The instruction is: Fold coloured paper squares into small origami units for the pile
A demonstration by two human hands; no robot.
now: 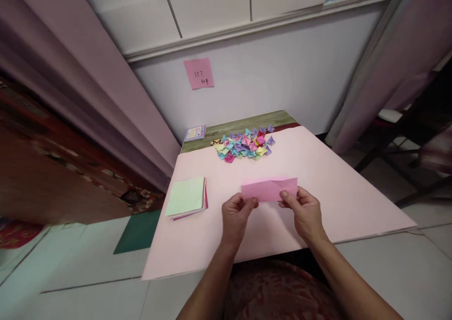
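Folded pink paper (270, 189) pinched between left hand (236, 216) and right hand (305, 214), above them.

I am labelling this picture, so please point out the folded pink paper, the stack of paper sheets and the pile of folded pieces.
folded pink paper (270, 189): head view, middle of its face.
stack of paper sheets (186, 196): head view, green top sheet.
pile of folded pieces (245, 145): head view, centre of pile.

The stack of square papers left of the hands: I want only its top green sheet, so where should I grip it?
Probably pinch the green top sheet at its near right corner, coming from the right, beside the left hand. The stack lies flat on the pink table cover, and its right edge is fanned, so the layers separate there.
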